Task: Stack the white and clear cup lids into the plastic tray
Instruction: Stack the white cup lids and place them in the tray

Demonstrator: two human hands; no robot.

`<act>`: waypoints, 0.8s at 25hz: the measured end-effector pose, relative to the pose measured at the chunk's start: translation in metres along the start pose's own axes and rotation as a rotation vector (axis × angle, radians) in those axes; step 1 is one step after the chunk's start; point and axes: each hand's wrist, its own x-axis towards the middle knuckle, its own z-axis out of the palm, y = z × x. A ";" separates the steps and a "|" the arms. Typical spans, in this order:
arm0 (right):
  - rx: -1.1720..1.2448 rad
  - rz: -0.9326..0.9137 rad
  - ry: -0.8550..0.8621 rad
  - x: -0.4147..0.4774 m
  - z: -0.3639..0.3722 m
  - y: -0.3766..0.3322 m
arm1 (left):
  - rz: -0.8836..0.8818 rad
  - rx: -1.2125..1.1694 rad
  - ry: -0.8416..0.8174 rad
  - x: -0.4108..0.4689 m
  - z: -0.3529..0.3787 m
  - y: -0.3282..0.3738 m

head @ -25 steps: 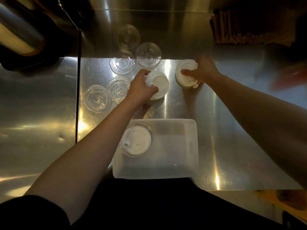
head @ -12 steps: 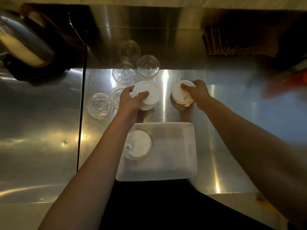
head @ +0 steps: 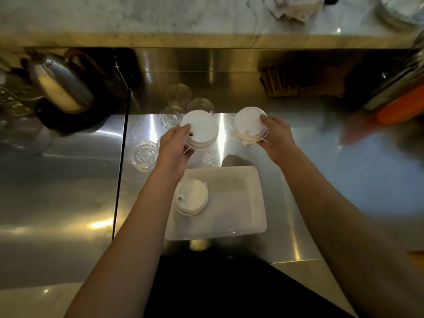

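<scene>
- Both hands are loaded: the left hand (head: pixel 175 146) clamps a short stack of white lids (head: pixel 200 131), thumb over the top near the sip hole, fingers under the rim.
- The right hand (head: pixel 274 134) grips a second white stack (head: pixel 249 124) by its right edge, thumb on top; both stacks look lifted clear of the steel counter (head: pixel 321 180).
- Just below and between the two grips sits the plastic tray (head: pixel 238 203), one white lid pile (head: pixel 192 196) already in its left half, right under the left wrist.
- Clear lids (head: pixel 143 154) lie on the counter left of the left grip, with more (head: pixel 173 117) behind it — untouched yet.
- The play, as I judge it: bring the left stack straight back and down onto the pile in the tray, rims lined up so it nests rather than perches.
- The right stack could go in the tray's open half, set down flat before the fingers let go.
- Watch the loose bottom lids; a tilted carry could spill them.
</scene>
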 end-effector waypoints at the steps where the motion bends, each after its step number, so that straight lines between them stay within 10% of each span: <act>1: 0.022 -0.021 -0.009 -0.009 0.001 -0.002 | 0.027 0.016 -0.022 -0.006 0.001 0.004; 20: 0.237 -0.193 -0.178 -0.114 -0.001 -0.015 | 0.133 0.113 -0.222 -0.075 0.002 0.024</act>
